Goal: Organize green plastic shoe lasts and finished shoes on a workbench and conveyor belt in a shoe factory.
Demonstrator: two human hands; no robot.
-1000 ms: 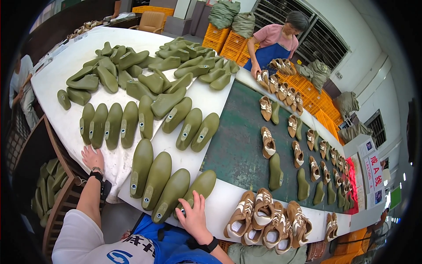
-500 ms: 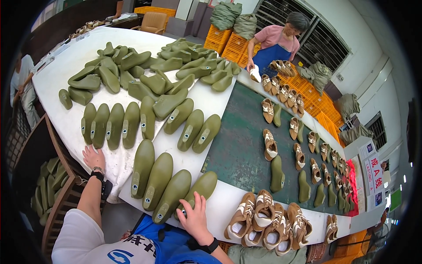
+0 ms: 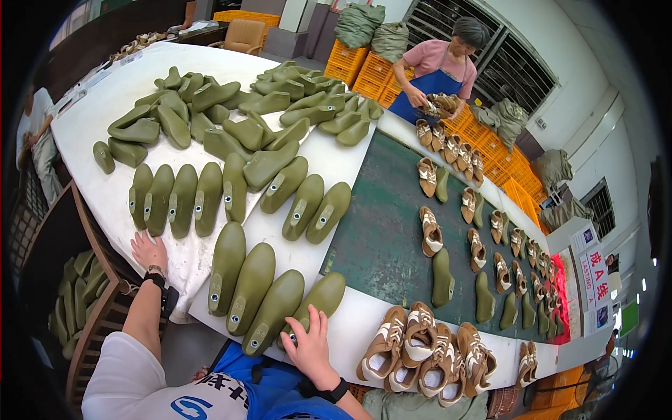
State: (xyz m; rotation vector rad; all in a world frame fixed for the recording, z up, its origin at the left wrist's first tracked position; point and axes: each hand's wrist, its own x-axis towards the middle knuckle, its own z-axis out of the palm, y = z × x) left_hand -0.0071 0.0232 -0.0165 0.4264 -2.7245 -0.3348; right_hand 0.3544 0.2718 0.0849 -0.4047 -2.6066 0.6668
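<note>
My left hand (image 3: 148, 250) lies flat with fingers spread on the white table cover, just below a row of green shoe lasts (image 3: 183, 201). Toward the near edge, my right hand (image 3: 312, 350) grips the heel end of another green last (image 3: 326, 297), fingers draped over it and thumb at its side. That last is the rightmost of a near row. To its left lie three more lasts, including one (image 3: 276, 313) directly beside it, toes pointing away from me. My hand hides part of the gripped last's heel.
A pile of lasts (image 3: 175, 119) covers the far left. Brown-and-white sneakers (image 3: 420, 336) stand on the right near edge; more shoes and lasts line the green tabletop (image 3: 378, 210). A brown crate (image 3: 91, 336) holds lasts. Across the table, a person (image 3: 441, 70) handles shoes beside orange crates (image 3: 493, 161).
Both my hands stay in place. The person across has drawn the white-looking shoe in from the left, and both their hands are now together at the brown shoes.
</note>
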